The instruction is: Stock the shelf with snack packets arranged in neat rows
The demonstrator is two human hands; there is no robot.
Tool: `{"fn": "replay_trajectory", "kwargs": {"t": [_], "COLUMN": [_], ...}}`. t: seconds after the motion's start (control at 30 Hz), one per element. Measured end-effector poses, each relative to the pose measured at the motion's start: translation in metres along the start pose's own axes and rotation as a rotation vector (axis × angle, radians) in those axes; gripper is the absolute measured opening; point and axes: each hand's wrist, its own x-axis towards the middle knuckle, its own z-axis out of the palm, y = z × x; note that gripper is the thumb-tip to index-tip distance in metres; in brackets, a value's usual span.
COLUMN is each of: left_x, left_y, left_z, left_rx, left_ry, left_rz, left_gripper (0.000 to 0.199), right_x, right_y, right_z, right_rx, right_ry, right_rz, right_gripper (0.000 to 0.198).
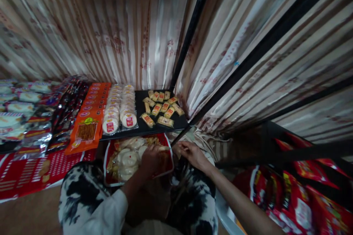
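Note:
A red basket with a white rim (105, 167) sits low in front of my knees and holds round white wrapped cakes (129, 158) and yellowish packets (112, 170). My left hand (151, 159) reaches into its right half. Its fingers are curled down by a pale item, and what they grip is too dim to tell. Just past the basket's right rim, my right hand (191, 155) is closed, thumb and fingers together. Anything pinched there is too small to make out. On the black shelf (138, 97) above the basket lie small yellow packets (164, 107) with red labels.
Two rows of round white packs (119, 106), an orange bag (87, 117), dark shiny packets (62, 114) and white packs (19, 108) fill the shelf's left. Black frame bars (220, 95) slant past a striped curtain (124, 25). Red snack bags (296, 198) stand at right.

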Motion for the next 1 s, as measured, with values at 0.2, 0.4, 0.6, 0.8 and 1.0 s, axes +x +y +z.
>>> {"fn": "replay_trajectory", "kwargs": {"t": [0.2,0.4,0.6,0.8,1.0], "left_x": [-0.002,0.009,-0.005,-0.019,-0.023], "left_y": [-0.011,-0.033,-0.035,-0.033,-0.035], "left_z": [-0.031,-0.053,-0.071,-0.073,-0.078], "left_rx": [-0.455,-0.98,-1.313,-1.399,-1.352], "left_ry": [0.014,0.125,0.251,0.221,0.338], "left_rz": [-0.057,-0.43,-0.625,-0.67,-0.788], "left_gripper": [0.03,0.041,0.048,0.046,0.033], "right_x": [0.034,0.056,0.06,0.055,0.05], "right_y": [-0.027,-0.039,-0.054,-0.073,-0.084], "right_z": [0.029,0.053,0.08,0.104,0.128], "right_rx": [0.043,0.318,0.699,0.92,1.02], "right_ry": [-0.164,-0.197,-0.139,-0.028,-0.032], "right_rz": [-0.121,-0.039,0.202,0.392,0.419], "right_gripper": [0.028,0.024,0.041,0.044,0.042]}}
